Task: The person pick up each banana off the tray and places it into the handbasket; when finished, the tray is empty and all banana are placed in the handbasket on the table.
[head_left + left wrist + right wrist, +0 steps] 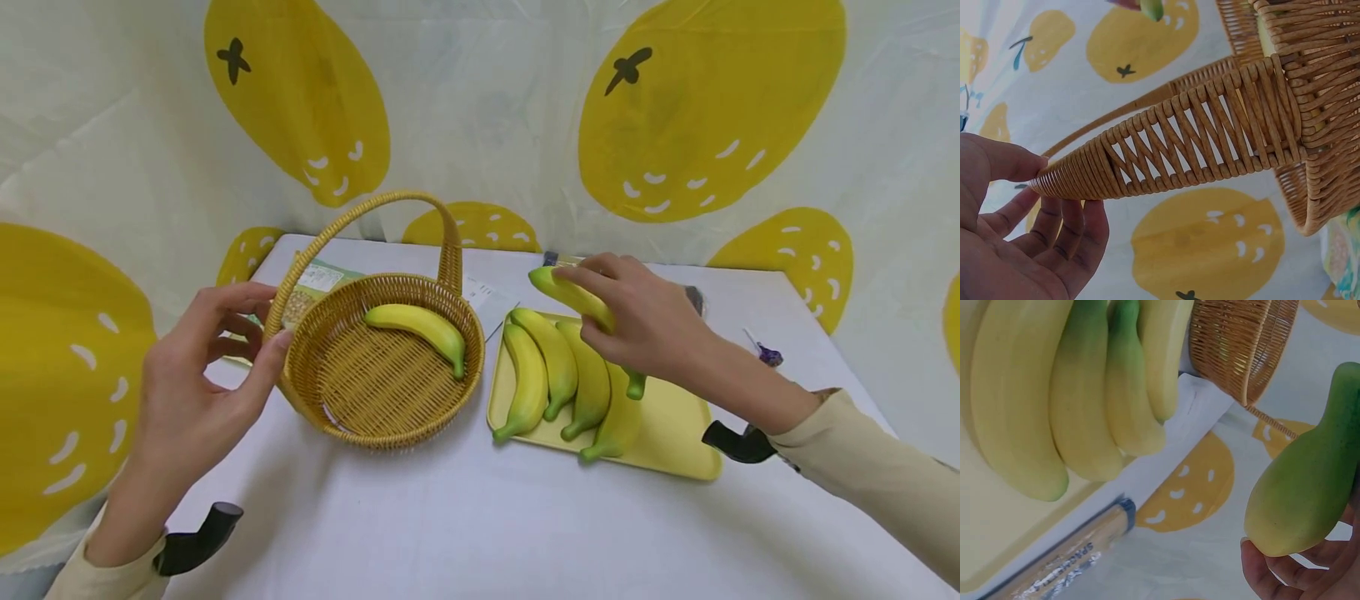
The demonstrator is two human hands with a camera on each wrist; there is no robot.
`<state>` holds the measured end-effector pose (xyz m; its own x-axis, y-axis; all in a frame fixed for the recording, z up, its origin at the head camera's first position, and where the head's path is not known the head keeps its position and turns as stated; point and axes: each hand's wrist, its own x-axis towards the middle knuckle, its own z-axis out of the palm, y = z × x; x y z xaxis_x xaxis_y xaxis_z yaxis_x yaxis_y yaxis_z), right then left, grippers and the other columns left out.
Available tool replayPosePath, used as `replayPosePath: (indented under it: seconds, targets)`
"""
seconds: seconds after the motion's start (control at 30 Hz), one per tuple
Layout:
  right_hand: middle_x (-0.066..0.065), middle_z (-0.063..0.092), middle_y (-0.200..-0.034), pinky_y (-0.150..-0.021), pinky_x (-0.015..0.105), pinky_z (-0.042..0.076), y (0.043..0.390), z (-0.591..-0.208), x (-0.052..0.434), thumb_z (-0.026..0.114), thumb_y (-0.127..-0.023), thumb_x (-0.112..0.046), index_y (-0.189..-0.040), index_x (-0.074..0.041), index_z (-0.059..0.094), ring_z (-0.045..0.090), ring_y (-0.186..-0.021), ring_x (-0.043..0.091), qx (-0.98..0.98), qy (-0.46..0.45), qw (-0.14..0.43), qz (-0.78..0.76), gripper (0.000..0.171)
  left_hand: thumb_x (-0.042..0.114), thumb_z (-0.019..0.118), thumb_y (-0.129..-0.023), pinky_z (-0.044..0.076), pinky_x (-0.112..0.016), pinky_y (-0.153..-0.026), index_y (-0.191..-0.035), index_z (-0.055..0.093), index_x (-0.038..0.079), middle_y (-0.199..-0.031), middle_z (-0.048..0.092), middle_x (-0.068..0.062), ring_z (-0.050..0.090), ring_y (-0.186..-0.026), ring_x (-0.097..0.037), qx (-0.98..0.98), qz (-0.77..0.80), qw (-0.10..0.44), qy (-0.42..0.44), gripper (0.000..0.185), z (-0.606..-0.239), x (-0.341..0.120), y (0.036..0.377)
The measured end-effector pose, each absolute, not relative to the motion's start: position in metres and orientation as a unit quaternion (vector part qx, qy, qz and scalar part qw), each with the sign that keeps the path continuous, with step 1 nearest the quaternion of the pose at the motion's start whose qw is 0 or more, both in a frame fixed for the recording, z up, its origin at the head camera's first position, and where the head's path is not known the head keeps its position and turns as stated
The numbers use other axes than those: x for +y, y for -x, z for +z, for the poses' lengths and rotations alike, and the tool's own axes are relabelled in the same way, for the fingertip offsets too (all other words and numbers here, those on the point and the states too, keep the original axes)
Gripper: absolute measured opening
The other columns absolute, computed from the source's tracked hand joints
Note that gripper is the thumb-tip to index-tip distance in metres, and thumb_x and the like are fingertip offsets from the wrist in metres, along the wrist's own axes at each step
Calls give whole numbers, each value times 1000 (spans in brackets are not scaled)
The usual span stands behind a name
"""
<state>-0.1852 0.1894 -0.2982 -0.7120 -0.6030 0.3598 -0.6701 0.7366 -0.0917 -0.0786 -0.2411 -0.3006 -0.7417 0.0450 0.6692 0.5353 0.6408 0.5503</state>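
My left hand (213, 367) pinches the handle of a round wicker basket (375, 429) between thumb and fingers; the left wrist view shows the same woven handle (1191, 134) in its grip. One banana (420, 325) lies inside the basket, toward its back right. Above a yellow tray (675, 425), my right hand (645, 321) holds another banana (566, 293), raised clear of the others. Several bananas (525, 387) lie side by side on the tray's left half. In the right wrist view, the held banana (1300, 494) appears large, with fingers around its lower side.
Behind the tray lies a packet with printed lettering (1072, 562). A green and white package (322, 279) sits behind the basket, and a small purple-wrapped item (769, 356) at the right. A fruit-patterned cloth (480, 108) hangs along the table's back edge.
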Motion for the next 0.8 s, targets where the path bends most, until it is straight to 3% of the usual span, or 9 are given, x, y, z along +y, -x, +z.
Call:
replayPosePath:
  seconds: [0.37,0.8]
  targets:
    - [13,62,-132,-54,35,48,186,-290,166,66,-90,-10,-146,-18,64,58,-107,32,-914,-364,141,110,57,-11,76,-86,52,-11,-77,-132,64,-5,-108,65,-7,61,-84,-9,-845,-397,313,175,47,-299,-241,78]
    - [12,63,-129,-61,39,51,190,-287,136,65,-87,-7,-145,-18,65,59,-109,32,-898,-400,142,111,59,-11,76,-86,52,-10,-79,-133,64,-3,-111,66,-4,61,-86,-10,-845,-400,314,167,49,-301,-241,77]
